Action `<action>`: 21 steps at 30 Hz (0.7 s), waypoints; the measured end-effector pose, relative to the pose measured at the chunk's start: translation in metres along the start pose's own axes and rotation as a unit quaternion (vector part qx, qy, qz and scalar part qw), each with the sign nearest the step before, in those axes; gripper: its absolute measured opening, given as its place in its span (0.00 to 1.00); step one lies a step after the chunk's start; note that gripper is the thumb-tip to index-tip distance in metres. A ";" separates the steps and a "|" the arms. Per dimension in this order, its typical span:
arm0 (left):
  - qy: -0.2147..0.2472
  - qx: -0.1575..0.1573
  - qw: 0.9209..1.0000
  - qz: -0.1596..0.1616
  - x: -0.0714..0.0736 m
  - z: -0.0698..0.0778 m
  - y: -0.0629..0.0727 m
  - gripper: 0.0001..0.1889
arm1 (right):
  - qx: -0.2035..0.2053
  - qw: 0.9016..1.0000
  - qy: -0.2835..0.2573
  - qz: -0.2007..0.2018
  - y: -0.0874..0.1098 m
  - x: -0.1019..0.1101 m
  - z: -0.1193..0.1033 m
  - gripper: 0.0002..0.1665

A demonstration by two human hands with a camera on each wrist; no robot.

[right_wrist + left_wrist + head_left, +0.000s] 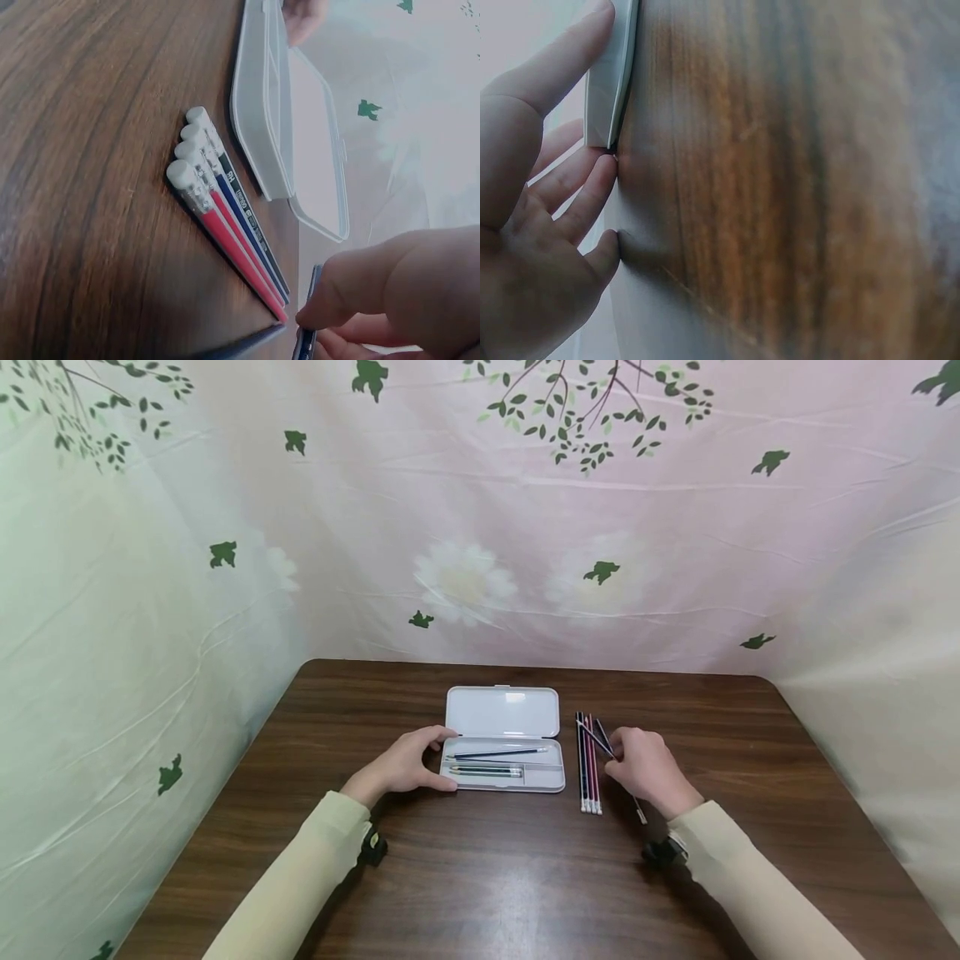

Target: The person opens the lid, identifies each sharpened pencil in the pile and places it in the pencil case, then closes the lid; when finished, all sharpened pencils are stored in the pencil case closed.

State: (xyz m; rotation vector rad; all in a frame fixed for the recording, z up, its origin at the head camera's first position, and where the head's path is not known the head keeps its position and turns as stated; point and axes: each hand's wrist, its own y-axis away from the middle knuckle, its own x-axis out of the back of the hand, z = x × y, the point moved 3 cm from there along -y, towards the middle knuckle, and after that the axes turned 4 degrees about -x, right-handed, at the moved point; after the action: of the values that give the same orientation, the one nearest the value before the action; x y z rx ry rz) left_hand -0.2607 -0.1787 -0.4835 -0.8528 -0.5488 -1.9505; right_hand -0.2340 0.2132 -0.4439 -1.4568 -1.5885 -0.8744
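An open white pencil case lies on the table, its lid tipped back. My left hand grips the case's left end, thumb at the front edge and fingers at the far side; the left wrist view shows the case corner between them. Inside lie a dark pencil and several more pencils in the front compartment. Right of the case, my right hand pinches a dark pencil between thumb and fingers, slanted over a row of pencils.
Another dark pencil lies at an angle on the brown table, partly beneath my right hand. The row's pencils have white erasers facing me. A patterned cloth hangs behind the table and along both sides.
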 end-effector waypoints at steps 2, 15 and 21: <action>0.001 0.000 1.000 0.000 0.000 0.000 0.000 0.46 | 0.012 1.000 -0.005 -0.004 0.000 0.000 0.001 0.13; -0.003 -0.003 1.000 0.001 0.000 -0.001 0.000 0.47 | 0.133 0.991 -0.027 0.004 0.001 -0.008 -0.020 0.13; -0.004 0.002 1.000 -0.002 0.000 -0.001 0.000 0.47 | 0.179 0.984 -0.017 0.010 0.000 -0.017 -0.038 0.17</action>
State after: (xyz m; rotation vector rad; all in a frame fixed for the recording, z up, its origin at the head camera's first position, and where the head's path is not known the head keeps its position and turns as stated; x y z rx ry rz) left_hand -0.2613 -0.1794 -0.4845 -0.8584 -0.5603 -1.9500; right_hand -0.2302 0.1717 -0.4417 -1.2341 -1.6531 -0.5187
